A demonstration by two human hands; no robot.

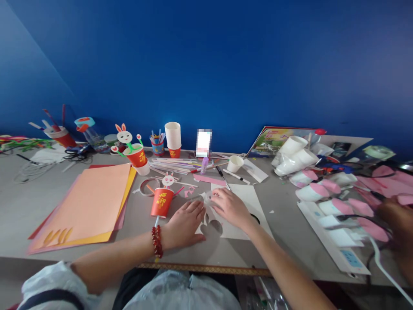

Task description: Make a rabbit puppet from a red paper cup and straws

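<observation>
Your L hand (186,223) lies flat, fingers extended, beside red paper cup (161,203) w/ white rabbit head, ctr frame. Your R hand (230,207) curls over white cut-out paper sheet (250,196), lower ctr; can't tell if pinching.

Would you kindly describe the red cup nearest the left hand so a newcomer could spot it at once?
Find the large coloured-paper stack at the left of the table, then look between it and the left hand. The red cup there bears gold writing and a white rabbit head. Unlike the green-stalked rabbit cup farther back, it has a white stick showing below.
</observation>
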